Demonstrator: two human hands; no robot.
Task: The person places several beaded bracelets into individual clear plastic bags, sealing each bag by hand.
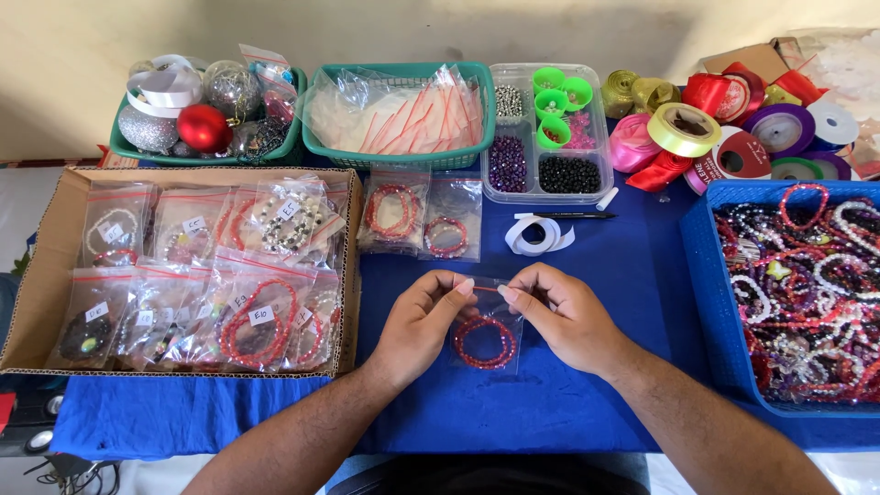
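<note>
A small clear zip bag (486, 337) with a red bead bracelet inside lies on the blue tablecloth (596, 266) in front of me. My left hand (417, 325) pinches the bag's top edge at its left side. My right hand (564, 312) pinches the same edge at its right side, so thumbs and forefingers nearly meet along the red seal strip. Both hands rest on the cloth.
A cardboard box (41, 275) of bagged bracelets sits left. Two more bagged red bracelets (412, 215) lie ahead, next to a white tape strip (541, 234) and a pen (568, 215). A blue crate (701, 275) of bracelets stands right. Baskets, a bead tray (548, 128) and ribbon rolls (715, 133) line the back.
</note>
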